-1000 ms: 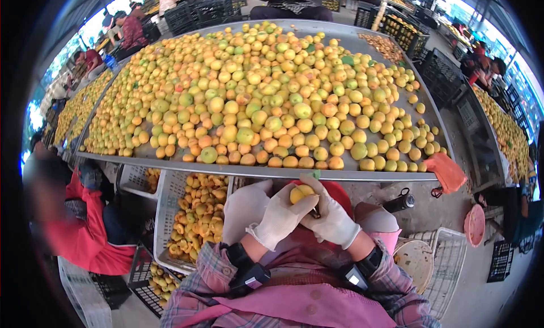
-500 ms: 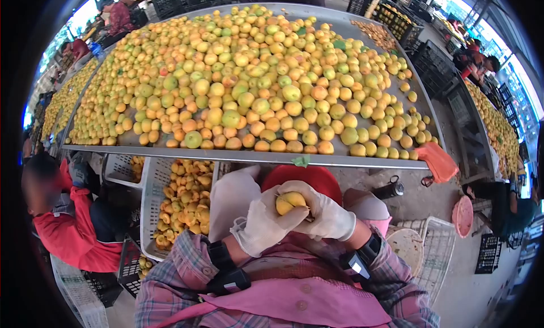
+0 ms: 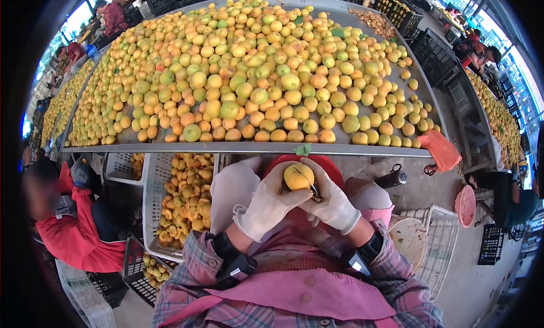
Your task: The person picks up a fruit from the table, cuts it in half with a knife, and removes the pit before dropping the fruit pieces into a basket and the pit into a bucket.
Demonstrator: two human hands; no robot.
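A yellow-orange apricot (image 3: 298, 176) sits between my two white-gloved hands, above my lap. My left hand (image 3: 268, 204) is closed around it from the left, thumb along its lower side. Against the fruit's lower right, my right hand (image 3: 334, 205) is closed on a small dark, thin tool (image 3: 315, 194); its tip touches the apricot, and most of it is hidden in the glove. Below the hands is a red basin (image 3: 327, 164), partly covered by them. Ahead, a metal table (image 3: 249, 149) carries a large heap of whole apricots (image 3: 226, 73).
A white crate (image 3: 148, 206) of split apricots stands at my left, beside a person in red (image 3: 85, 231). On the right are a dark bottle (image 3: 392, 177), a white bucket (image 3: 408, 237) and a white crate (image 3: 445, 248). An orange bag (image 3: 441, 149) hangs at the table corner.
Both hands have moved up slightly with the apricot. The fruit has been turned: its split-looking face showed before, and now a rounded side and the dark tool show.
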